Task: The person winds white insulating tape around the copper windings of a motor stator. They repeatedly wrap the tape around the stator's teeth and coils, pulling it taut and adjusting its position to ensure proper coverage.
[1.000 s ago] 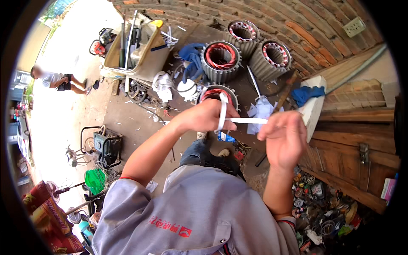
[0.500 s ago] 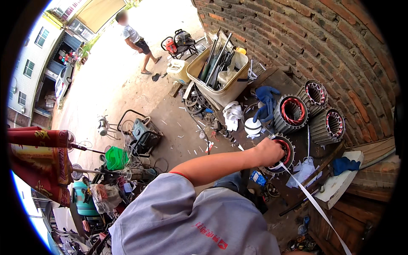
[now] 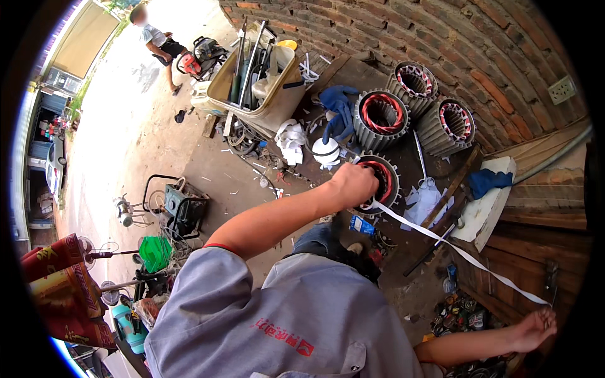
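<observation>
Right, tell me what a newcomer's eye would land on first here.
Probably the long white tape, running from the nearest motor stator, where the left hand reaches in, to the right hand at lower right. Next, three other red-wound stators, clustered before the brick wall at upper right.

The left hand [image 3: 354, 187] has the ends of its fingers out of sight inside the motor stator [image 3: 397, 189] and covers part of the red windings [image 3: 389, 180]. Where the white tape [image 3: 463, 253] meets the right hand [image 3: 533, 331], the curled fingers are too small to tell apart. The head of the bystander [image 3: 155, 39] is blurred, and the dark fisheye rim crops the red-and-gold banner [image 3: 66, 305].
</observation>
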Action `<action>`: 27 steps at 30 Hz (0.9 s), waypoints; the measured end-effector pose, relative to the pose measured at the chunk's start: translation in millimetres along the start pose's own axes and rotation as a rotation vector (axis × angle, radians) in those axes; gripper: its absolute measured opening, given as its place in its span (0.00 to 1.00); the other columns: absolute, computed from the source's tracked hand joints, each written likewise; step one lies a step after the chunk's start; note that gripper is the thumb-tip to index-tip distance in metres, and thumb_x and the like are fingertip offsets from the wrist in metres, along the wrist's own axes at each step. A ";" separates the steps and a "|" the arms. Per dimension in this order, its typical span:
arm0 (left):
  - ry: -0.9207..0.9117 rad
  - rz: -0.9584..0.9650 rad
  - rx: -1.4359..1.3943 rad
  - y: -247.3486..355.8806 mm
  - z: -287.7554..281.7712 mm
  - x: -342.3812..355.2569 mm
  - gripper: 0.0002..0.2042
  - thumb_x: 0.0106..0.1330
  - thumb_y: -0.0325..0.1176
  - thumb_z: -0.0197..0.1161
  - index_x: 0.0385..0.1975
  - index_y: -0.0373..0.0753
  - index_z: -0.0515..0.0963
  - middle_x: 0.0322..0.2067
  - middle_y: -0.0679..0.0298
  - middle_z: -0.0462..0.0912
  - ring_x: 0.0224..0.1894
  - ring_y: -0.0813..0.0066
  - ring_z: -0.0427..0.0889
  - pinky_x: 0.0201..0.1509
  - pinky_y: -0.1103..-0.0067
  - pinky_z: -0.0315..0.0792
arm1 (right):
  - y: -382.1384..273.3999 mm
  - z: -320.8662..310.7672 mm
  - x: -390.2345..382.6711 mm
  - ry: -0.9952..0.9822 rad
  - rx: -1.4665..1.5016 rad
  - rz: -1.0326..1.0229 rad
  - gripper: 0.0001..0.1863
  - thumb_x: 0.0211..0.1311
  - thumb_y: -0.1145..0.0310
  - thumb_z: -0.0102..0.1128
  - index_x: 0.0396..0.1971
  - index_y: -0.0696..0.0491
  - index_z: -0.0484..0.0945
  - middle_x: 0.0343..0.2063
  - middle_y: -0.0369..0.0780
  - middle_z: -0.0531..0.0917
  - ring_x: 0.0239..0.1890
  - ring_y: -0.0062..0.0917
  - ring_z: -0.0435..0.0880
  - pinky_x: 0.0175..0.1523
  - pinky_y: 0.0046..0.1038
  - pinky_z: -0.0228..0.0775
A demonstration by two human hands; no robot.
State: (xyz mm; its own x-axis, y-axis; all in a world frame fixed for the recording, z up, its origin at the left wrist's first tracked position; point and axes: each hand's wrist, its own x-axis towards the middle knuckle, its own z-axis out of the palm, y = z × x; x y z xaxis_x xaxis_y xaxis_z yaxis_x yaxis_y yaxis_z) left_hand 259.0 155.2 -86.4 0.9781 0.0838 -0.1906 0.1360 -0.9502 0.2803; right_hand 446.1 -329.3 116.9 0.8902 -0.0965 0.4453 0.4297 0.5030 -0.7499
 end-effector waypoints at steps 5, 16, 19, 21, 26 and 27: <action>0.461 0.121 -0.314 8.3 -25.5 -24.0 0.12 0.64 0.39 0.66 0.26 0.35 0.78 0.30 0.58 0.78 0.29 0.52 0.81 0.32 0.64 0.76 | 152.5 37.8 -52.2 -0.075 -0.841 0.422 0.18 0.74 0.58 0.53 0.28 0.56 0.76 0.19 0.33 0.76 0.22 0.17 0.76 0.28 0.19 0.67; 0.286 -0.139 -1.088 10.4 -8.6 -36.3 0.08 0.67 0.31 0.66 0.37 0.33 0.82 0.28 0.66 0.84 0.30 0.84 0.80 0.34 0.82 0.76 | 259.2 145.5 -165.5 -0.880 -1.117 0.007 0.11 0.58 0.69 0.65 0.39 0.59 0.82 0.32 0.43 0.82 0.30 0.37 0.80 0.35 0.34 0.71; 0.296 -0.256 -1.304 13.9 8.3 -32.8 0.07 0.66 0.31 0.68 0.35 0.33 0.82 0.27 0.68 0.83 0.30 0.86 0.79 0.34 0.83 0.75 | 242.2 188.6 -177.0 -1.135 -0.797 0.331 0.13 0.53 0.75 0.68 0.40 0.58 0.82 0.30 0.39 0.79 0.31 0.29 0.79 0.33 0.29 0.70; 0.300 -0.286 -1.296 16.4 5.2 -36.2 0.06 0.65 0.30 0.68 0.35 0.34 0.81 0.27 0.70 0.82 0.30 0.87 0.78 0.33 0.84 0.74 | 250.4 207.4 -184.5 -1.320 -0.770 0.339 0.09 0.54 0.72 0.67 0.36 0.57 0.82 0.31 0.43 0.81 0.33 0.38 0.82 0.39 0.35 0.73; 0.396 -0.195 -1.451 26.5 23.0 -41.5 0.05 0.65 0.27 0.67 0.36 0.35 0.78 0.31 0.69 0.82 0.34 0.87 0.77 0.38 0.84 0.74 | 270.2 216.3 -189.9 -1.487 -0.835 0.325 0.09 0.51 0.69 0.67 0.30 0.57 0.81 0.29 0.45 0.81 0.35 0.46 0.81 0.40 0.43 0.73; 0.395 -0.183 -1.406 29.3 16.7 -42.4 0.05 0.65 0.27 0.67 0.36 0.34 0.78 0.31 0.70 0.82 0.35 0.86 0.78 0.39 0.83 0.74 | 271.4 217.4 -188.5 -1.495 -0.870 0.299 0.09 0.50 0.69 0.66 0.29 0.57 0.81 0.29 0.45 0.81 0.35 0.46 0.81 0.40 0.44 0.73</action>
State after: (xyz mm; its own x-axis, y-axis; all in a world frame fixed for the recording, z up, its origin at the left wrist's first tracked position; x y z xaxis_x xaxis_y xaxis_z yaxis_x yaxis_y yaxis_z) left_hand 218.8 118.8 -85.8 0.8778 0.4625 -0.1245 0.0720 0.1296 0.9890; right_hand 362.0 12.2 -64.2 0.2701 0.9585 -0.0916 0.6855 -0.2583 -0.6807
